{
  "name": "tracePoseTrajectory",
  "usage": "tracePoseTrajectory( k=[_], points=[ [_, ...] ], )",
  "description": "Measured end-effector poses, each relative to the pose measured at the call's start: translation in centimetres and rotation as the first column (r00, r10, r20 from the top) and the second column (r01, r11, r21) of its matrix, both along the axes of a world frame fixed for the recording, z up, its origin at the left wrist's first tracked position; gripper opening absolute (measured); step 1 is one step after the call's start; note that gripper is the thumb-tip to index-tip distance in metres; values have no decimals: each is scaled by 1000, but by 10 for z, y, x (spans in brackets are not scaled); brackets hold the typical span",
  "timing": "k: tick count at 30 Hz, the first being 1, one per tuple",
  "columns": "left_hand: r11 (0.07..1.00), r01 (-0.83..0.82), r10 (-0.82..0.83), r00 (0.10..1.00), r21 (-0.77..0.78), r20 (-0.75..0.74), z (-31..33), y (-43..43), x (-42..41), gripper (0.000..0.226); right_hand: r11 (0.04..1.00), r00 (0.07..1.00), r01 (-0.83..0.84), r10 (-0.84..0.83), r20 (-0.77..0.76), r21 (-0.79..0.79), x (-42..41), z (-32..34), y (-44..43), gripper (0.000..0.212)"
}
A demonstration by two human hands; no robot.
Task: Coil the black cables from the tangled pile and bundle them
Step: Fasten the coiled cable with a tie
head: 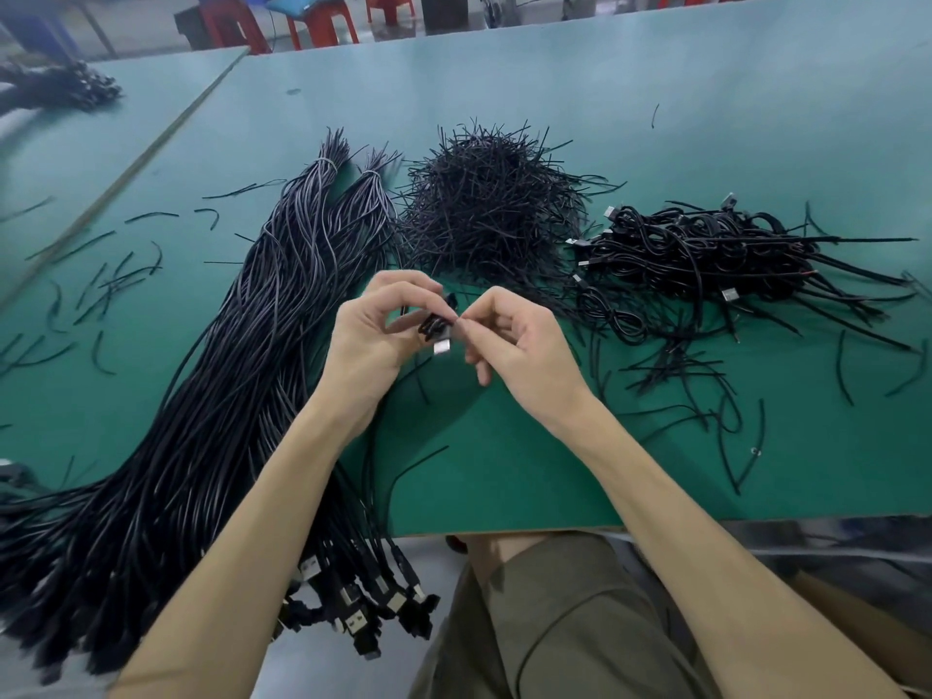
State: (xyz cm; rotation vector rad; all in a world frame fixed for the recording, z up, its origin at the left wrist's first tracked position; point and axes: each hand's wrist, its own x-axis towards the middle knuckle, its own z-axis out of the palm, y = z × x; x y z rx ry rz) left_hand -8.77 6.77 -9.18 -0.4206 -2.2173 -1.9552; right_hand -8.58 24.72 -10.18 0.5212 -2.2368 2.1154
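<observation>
Between left hand (375, 340) and right hand (519, 350), coiled cable (434, 322)

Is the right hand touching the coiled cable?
Touching: in the head view the right hand pinches the coiled cable with its fingertips, while the left hand grips it.

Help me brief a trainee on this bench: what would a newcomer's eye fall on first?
Dead centre, the left hand and right hand pinch a small coiled cable with a silver plug above the green table. To their left a sheaf of long black cables runs off the near edge. Behind sits a heap of short black strands, with a pile of coiled cables at right.
</observation>
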Motion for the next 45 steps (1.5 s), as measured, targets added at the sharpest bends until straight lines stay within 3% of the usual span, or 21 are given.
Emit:
tracePoseTrajectory(
  k=[4,8,12,19,25,31,34,36,39,42,45],
  points=[
    [992,-88,89,996,86,-6,1,-4,-2,50,1000,1000,31,-31,5,-1,0,0,2,13],
    [988,-5,-8,996,154,86,-1,-5,-1,18,999,999,44,-44,-21,18,0,-1,2,15],
    [991,-2,-24,982,136,189,-1,-2,0,2,999,999,33,-32,-25,22,1,1,2,15],
    [997,-53,68,939,-55,338,4,5,3,69,999,999,23,-22,-35,37,2,1,1,15],
    [994,-9,50,926,-112,375,7,3,3,65,990,995,55,-45,-85,129,2,0,0,14],
    [994,25,14,935,-106,354,3,0,0,49,965,985,118,-84,-153,233,3,-3,-2,18],
    [997,36,-16,954,-62,298,-1,-2,1,26,946,977,144,-90,-192,290,4,-3,-4,20],
    [998,63,-66,967,18,246,-1,-2,2,15,964,985,132,-102,-140,232,3,-4,-3,18],
    [993,90,-101,984,79,145,-1,-2,2,20,987,993,107,-101,-54,117,0,-3,-1,14],
    [992,124,-124,992,19,24,-1,-2,0,23,998,998,64,-64,-3,7,-1,-1,1,14],
    [994,110,-110,994,-11,20,-1,-5,-1,25,998,999,24,-22,38,-58,-1,1,2,15]
  ],
)
